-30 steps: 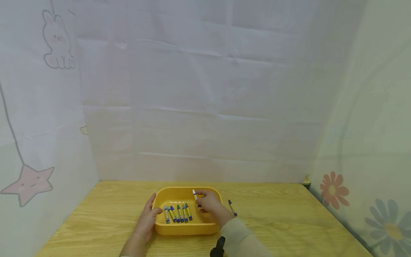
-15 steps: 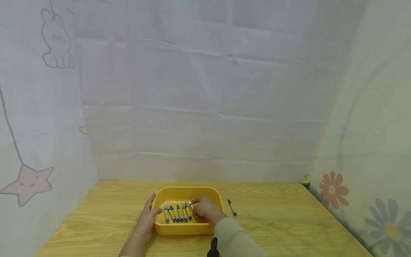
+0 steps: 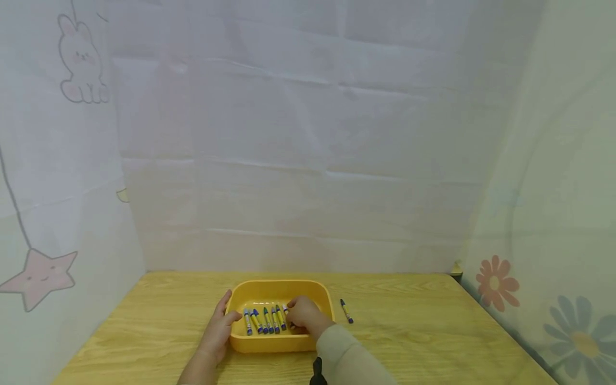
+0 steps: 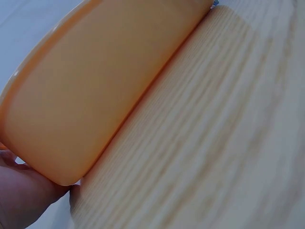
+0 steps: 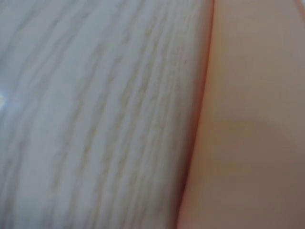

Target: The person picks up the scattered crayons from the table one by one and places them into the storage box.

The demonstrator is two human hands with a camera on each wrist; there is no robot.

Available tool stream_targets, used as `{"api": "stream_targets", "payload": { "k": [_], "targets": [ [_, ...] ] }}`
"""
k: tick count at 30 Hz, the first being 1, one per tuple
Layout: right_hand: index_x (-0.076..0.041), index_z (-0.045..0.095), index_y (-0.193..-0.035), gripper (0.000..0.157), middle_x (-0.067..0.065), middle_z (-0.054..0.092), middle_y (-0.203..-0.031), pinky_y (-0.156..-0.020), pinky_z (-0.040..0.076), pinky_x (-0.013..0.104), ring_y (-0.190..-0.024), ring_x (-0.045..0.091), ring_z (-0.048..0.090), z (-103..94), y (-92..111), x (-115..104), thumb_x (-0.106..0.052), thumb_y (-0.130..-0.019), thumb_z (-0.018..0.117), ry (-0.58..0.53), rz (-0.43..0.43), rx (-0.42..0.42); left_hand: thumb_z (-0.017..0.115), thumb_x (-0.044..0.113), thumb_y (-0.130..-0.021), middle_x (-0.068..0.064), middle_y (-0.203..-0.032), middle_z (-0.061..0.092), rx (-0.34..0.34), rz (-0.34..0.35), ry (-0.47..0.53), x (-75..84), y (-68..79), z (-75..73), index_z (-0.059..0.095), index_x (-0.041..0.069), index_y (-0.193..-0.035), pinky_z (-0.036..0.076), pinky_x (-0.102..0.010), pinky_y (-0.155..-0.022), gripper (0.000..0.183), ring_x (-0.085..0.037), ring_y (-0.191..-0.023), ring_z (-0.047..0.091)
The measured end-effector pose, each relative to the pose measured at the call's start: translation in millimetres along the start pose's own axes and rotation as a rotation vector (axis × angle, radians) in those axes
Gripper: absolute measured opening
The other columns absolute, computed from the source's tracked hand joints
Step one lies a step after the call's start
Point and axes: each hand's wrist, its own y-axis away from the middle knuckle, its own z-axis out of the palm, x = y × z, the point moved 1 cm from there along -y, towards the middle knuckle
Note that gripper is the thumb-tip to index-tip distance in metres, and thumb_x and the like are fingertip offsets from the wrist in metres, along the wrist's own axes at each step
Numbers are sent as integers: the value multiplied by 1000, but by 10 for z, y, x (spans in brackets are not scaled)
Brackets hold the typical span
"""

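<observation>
A yellow plastic tray [image 3: 274, 345] stands on the table, with a row of several crayons [image 3: 267, 321] lying side by side in its left and middle part. My left hand [image 3: 216, 332] grips the tray's left side, thumb over the rim and fingers along the outside. In the left wrist view part of that hand [image 4: 26, 191] touches the tray's corner [image 4: 90, 95]. Inside the tray, at the right end of the row, my right hand [image 3: 307, 316] pinches a white-tipped crayon [image 3: 285, 309], mostly hidden by the fingers. The right wrist view shows only the tray's outer wall [image 5: 248, 114] and the table.
One dark-tipped crayon [image 3: 346, 311] lies on the wooden table [image 3: 404, 331] to the right of the tray. Pale printed sheets [image 3: 308, 160] hang behind and on both sides. A black object [image 3: 317, 371] shows beside the right sleeve [image 3: 348, 358].
My right hand has lowered the white-tipped crayon and moved left, bringing it beside the row in the tray. The left hand keeps its grip on the tray's side.
</observation>
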Motion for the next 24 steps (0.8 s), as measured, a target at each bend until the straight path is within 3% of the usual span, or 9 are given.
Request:
{"api": "stream_targets", "payload": {
  "k": [5, 9, 12, 20, 24],
  "targets": [
    [4, 58, -126, 37, 12, 63, -103, -52, 39, 24, -53, 10, 36, -115, 13, -62, -1, -89, 60, -85, -26, -16, 41, 7, -94, -29, -161, 6, -1, 1, 6, 11, 11, 1, -3, 12, -158, 36, -54, -112, 79, -49, -141, 29],
    [1, 58, -129, 40, 17, 64, -115, -62, 52, 33, -69, 16, 51, -290, -10, -122, -5, -90, 62, -72, -62, -13, 41, 7, -94, -28, -161, 6, -3, 2, 7, 7, 0, -7, -3, 12, -158, 36, -53, -112, 79, -48, -141, 30],
    [-1, 58, -131, 41, 16, 65, -114, -68, 57, 36, -81, 22, 58, -420, -39, -124, -9, -91, 64, -51, -82, 6, 41, 7, -94, -28, -161, 6, -5, -1, 8, -1, -11, -13, -4, 12, -158, 38, -51, -111, 78, -48, -141, 30],
    [-1, 59, -131, 42, 16, 67, -109, -66, 57, 33, -83, 23, 60, -734, -83, -19, -11, -91, 65, -86, -71, 73, 42, 7, -94, -29, -161, 5, -3, -3, 6, 4, -10, -9, -3, 13, -158, 34, -53, -113, 79, -48, -142, 28],
    [-2, 59, -132, 42, 15, 66, -106, -64, 56, 31, -76, 19, 57, -876, -87, 60, -13, -91, 64, -94, -57, 105, 42, 8, -94, -30, -160, 6, -6, -7, 1, 5, -4, -5, -3, 13, -158, 39, -50, -110, 79, -48, -140, 31]
  ]
}}
